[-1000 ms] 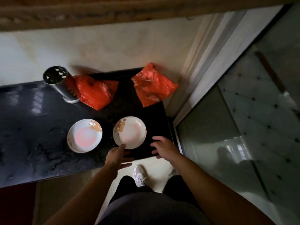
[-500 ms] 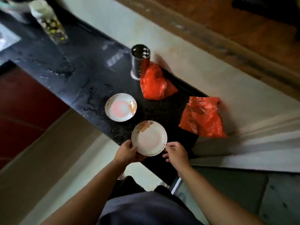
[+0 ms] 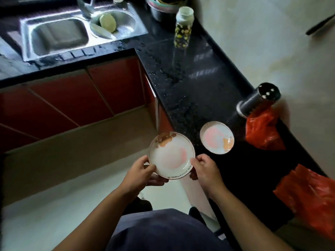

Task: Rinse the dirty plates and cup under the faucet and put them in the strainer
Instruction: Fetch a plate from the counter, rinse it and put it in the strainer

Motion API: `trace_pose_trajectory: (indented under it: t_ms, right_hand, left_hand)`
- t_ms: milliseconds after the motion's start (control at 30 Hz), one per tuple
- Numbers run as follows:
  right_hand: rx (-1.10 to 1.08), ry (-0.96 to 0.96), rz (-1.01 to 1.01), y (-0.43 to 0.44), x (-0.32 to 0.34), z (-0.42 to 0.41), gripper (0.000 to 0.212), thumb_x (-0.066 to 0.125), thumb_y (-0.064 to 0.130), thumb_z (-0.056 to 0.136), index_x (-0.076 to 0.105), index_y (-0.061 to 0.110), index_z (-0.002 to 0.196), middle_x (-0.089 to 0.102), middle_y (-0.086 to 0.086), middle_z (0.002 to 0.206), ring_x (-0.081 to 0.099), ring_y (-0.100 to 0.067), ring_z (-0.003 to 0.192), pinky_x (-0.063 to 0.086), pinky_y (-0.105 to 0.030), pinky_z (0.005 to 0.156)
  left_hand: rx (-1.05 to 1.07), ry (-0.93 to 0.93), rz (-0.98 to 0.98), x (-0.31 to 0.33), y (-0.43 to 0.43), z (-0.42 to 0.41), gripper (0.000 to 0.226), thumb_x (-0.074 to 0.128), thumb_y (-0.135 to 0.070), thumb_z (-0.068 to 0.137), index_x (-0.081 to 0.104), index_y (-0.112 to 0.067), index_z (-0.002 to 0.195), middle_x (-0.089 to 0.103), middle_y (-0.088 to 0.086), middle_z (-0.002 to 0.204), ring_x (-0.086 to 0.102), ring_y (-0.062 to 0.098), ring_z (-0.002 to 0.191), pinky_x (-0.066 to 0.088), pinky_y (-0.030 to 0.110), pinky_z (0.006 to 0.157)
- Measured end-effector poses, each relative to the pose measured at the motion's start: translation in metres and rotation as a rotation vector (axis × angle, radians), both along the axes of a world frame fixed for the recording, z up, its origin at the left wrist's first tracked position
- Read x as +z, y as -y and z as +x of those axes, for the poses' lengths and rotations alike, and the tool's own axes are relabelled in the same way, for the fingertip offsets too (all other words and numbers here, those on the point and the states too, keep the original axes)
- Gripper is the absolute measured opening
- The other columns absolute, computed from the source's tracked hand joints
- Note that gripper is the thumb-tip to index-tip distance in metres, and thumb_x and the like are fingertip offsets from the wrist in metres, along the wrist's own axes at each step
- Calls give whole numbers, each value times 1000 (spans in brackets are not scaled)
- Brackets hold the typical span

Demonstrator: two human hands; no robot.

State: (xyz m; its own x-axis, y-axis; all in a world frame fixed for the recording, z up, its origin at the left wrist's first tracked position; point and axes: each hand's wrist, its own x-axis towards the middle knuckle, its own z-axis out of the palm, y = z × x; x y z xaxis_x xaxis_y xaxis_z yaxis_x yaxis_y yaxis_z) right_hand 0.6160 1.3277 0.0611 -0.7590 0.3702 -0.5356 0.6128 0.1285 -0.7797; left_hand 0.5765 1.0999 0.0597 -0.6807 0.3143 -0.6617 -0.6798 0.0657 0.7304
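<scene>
A person holds a stained, gold-rimmed plate point(image 3: 171, 155) above the floor point(image 3: 72, 178), well short of the steel sink point(image 3: 58, 36), the left grip point(image 3: 143, 171) and right grip point(image 3: 204, 169) each clasping an opposite edge, thumbs on top. A second dirty plate point(image 3: 216, 137) lies on the black worktop point(image 3: 190, 87), farther from the sink, a metal canister point(image 3: 253, 104) and an orange plastic bag point(image 3: 262, 131) farther still
</scene>
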Motion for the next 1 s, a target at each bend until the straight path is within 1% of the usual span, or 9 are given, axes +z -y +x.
trace_pose_trajectory:
  t_ms: [100,267,400,567,667,733,800,900,1000]
  right_hand:
    - [75,-11,44,55,3,-48,20,64,25,94,62,5,88,66,-17,67,63,-9,50,55,-34,55]
    - [197,-35,45,139,10,-128,18,64,30,89,63,13,83,65,-1,58,62,-7,48,48,-18,44]
    - [309,-21,1,188,12,-193,16,66,29,88,64,14,86,67,-1,58,66,-13,50,53,-26,50]
    - [422,-19,7,230,9,-285,18,68,25,90,61,8,87,60,5,56,67,-13,49,49,-21,48]
    - [495,-46,-20,253,7,-353,21,67,22,93,59,3,89,57,-3,59,66,-16,51,48,-19,48]
    - [543,-63,-25,267,7,-400,21,67,24,94,60,5,89,59,-13,63,66,-17,54,48,-18,49]
    - [605,-69,-41,282,7,-451,20,67,27,94,61,8,88,64,-14,67,66,-16,56,52,-22,53]
    - [718,-58,-40,302,12,-526,19,67,30,92,61,13,87,64,-4,64,67,-14,53,56,-38,60]
    - [801,-74,-28,320,20,-604,25,65,42,88,60,18,83,65,-1,59,66,-12,49,53,-33,57]
  left_hand:
    - [61,-11,-4,7,55,-33,33,44,5,103,50,-15,129,80,31,92,81,45,84,68,42,69]
    - [172,-18,-10,13,145,-90,37,47,4,99,49,-17,129,79,29,103,80,48,86,69,44,69]
    - [255,-27,-20,10,198,-136,41,50,2,92,51,-17,128,82,23,100,80,48,87,68,42,68]
    - [340,-44,-34,5,240,-204,47,57,-8,82,56,-20,127,82,20,101,81,45,88,67,39,66]
    - [416,-57,-60,2,262,-259,47,62,-9,78,64,-24,123,78,25,97,76,39,84,68,44,68]
    - [458,-67,-80,2,274,-296,45,65,-11,77,70,-36,115,74,30,105,70,46,87,68,44,67]
    - [501,-61,-117,3,287,-337,47,64,-12,78,69,-43,113,75,29,105,73,53,93,68,43,67]
    - [544,-44,-147,8,304,-393,50,60,-7,88,61,-36,129,82,16,102,80,39,93,68,45,71]
    - [610,-42,-119,18,322,-455,51,59,-2,89,64,-33,129,70,37,100,65,41,87,68,51,75]
